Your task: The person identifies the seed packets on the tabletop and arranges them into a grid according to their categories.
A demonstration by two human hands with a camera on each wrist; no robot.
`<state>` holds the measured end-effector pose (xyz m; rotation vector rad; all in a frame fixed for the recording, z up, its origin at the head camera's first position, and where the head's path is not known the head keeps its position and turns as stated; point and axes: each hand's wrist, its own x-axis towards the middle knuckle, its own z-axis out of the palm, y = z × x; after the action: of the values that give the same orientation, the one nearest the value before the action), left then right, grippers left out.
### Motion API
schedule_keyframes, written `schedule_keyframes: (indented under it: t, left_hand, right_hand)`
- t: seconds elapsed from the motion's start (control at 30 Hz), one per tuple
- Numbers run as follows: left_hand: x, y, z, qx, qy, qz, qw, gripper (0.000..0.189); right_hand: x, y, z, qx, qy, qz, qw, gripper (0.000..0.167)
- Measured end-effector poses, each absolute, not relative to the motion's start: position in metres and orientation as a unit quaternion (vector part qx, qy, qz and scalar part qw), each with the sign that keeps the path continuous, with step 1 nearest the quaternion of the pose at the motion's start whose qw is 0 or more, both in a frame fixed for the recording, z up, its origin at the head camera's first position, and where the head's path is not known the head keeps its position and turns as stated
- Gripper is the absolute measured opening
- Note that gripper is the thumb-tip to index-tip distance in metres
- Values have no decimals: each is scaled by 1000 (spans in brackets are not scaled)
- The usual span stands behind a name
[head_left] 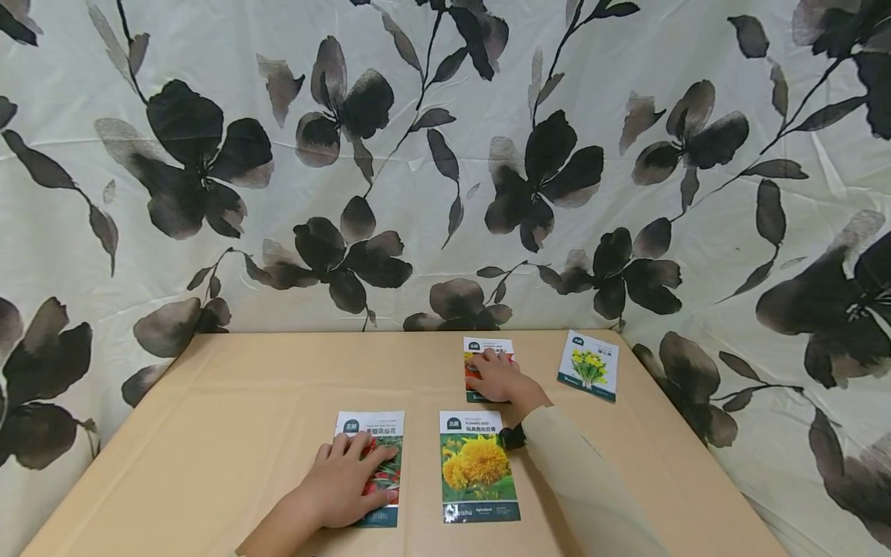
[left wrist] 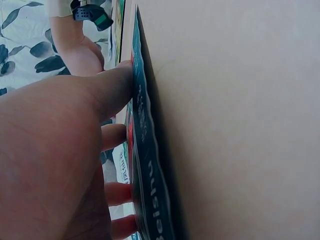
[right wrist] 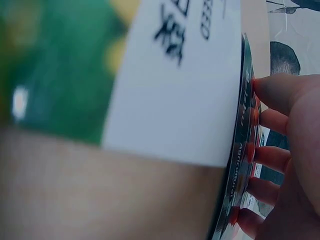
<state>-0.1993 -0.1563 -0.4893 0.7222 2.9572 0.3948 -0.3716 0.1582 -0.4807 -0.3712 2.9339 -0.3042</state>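
All four seed packets lie face up on the table (head_left: 264, 402)! The left hand (head_left: 348, 480) rests, fingers spread, on the near red-flower packet (head_left: 392, 468), gripping nothing; the right hand (head_left: 497, 377) lies likewise, loosely spread, on the far red packet (head_left: 489, 345). Untouched: the big yellow-bloom packet (head_left: 479, 466) and the tilted packet (head_left: 588, 366), far right. How much handling remains, I can't tell.

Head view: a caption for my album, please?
Left hand on one seed packet, right hand on another, two more lying on the table.
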Motion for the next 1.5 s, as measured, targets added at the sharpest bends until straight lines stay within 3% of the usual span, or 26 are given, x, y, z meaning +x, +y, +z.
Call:
schedule_keyframes:
  t: [1.5]
  left_hand:
    - [-194, -150, -496, 225, 965, 129, 36, 64]
  right_hand:
    - [-369, 131, -482, -150, 980, -101, 83, 52]
